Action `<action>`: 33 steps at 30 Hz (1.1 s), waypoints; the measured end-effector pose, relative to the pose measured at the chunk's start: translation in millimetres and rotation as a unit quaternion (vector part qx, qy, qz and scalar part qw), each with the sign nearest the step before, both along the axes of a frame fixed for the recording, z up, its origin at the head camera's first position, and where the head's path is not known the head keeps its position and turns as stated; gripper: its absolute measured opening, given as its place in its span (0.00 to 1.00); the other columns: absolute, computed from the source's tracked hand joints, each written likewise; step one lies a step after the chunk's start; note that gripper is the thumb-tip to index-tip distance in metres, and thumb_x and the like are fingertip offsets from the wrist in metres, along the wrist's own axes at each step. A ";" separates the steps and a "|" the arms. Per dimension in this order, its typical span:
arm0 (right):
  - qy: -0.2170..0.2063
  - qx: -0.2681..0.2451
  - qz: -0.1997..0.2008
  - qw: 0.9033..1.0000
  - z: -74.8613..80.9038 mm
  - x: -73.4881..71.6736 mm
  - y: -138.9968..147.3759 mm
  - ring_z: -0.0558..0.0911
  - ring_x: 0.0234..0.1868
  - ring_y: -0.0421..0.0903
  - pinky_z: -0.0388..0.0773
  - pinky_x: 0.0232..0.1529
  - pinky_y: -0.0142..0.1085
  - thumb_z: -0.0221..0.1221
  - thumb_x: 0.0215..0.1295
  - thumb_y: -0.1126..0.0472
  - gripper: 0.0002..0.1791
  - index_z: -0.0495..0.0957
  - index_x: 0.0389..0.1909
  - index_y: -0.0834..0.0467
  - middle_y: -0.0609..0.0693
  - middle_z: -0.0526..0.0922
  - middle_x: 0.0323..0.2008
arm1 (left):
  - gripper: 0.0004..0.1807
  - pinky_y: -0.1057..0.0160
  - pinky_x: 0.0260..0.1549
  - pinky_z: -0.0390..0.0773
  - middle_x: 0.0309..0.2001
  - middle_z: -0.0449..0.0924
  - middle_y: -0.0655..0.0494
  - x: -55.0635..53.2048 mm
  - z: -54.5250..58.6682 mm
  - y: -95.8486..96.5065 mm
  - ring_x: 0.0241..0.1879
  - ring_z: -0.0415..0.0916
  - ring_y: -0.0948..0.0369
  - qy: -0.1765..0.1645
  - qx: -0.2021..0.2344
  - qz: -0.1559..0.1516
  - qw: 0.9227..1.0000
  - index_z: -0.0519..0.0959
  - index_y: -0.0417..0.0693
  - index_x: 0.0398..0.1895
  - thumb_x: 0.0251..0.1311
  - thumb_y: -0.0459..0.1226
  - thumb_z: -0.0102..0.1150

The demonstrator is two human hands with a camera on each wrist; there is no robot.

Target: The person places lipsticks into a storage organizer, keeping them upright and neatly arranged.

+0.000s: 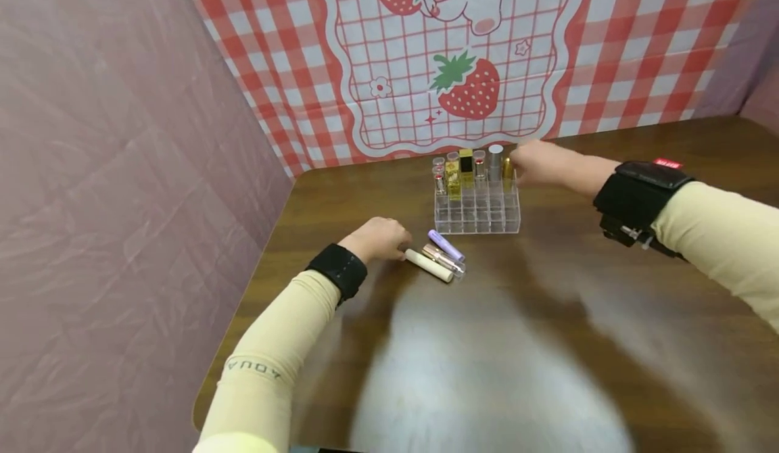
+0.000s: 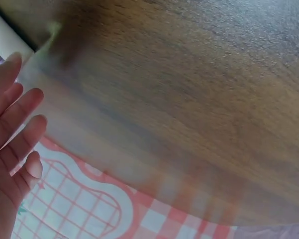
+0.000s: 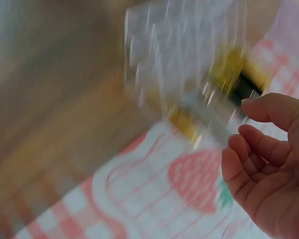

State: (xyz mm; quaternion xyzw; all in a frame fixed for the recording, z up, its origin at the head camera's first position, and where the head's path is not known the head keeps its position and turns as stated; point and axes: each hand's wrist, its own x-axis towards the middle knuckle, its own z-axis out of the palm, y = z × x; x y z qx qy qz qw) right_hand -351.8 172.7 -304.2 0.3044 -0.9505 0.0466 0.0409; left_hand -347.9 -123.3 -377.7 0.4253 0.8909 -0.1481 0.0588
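My left hand (image 1: 379,238) is beside a cream-coloured tube (image 1: 429,266), its fingers relaxed and the thumb close to the tube's end. Against that tube lie a rose-gold lipstick with a clear cap (image 1: 443,259) and a purple tube (image 1: 445,245). A clear tiered lipstick organizer (image 1: 477,218) stands farther back. My right hand (image 1: 544,162) is at its back right corner, next to an upright gold lipstick (image 1: 508,170). In the blurred right wrist view, the right fingers (image 3: 235,167) are loosely bent, with nothing between them and the thumb.
Several other cosmetics fill the organizer's back rows, among them a black-and-gold lipstick (image 1: 466,162) and a silver-grey tube (image 1: 496,162). A red checked strawberry cloth (image 1: 292,94) hangs behind the wooden table (image 1: 341,196). Pink fabric (image 1: 122,169) covers the left side.
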 end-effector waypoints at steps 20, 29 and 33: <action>-0.053 -0.047 0.130 0.989 -70.2 63.9 -67.2 0.74 0.27 0.46 0.75 0.30 0.37 0.60 0.44 0.72 0.07 0.75 0.28 0.66 0.56 0.77 0.27 | 0.14 0.61 0.28 0.72 0.24 0.72 0.61 2.6 -11.3 13.8 0.26 0.70 0.62 -0.025 0.002 0.012 1.000 0.66 0.53 0.16 0.46 0.36 0.63; -0.052 -0.043 0.128 0.989 -71.1 64.4 -61.3 0.75 0.28 0.47 0.75 0.31 0.38 0.61 0.44 0.71 0.08 0.75 0.28 0.66 0.56 0.76 0.27 | 0.01 0.60 0.30 0.73 0.26 0.76 0.60 1.4 7.2 6.3 0.26 0.69 0.62 -0.023 0.015 0.008 1.000 0.80 0.50 0.21 0.44 0.35 0.62; -0.055 -0.048 0.128 0.989 -69.7 63.5 -60.0 0.77 0.30 0.49 0.77 0.34 0.39 0.61 0.45 0.71 0.10 0.76 0.31 0.68 0.58 0.78 0.29 | 0.04 0.59 0.34 0.74 0.28 0.80 0.58 -0.9 22.6 1.9 0.29 0.73 0.60 -0.019 0.036 0.026 0.999 0.82 0.49 0.26 0.45 0.37 0.64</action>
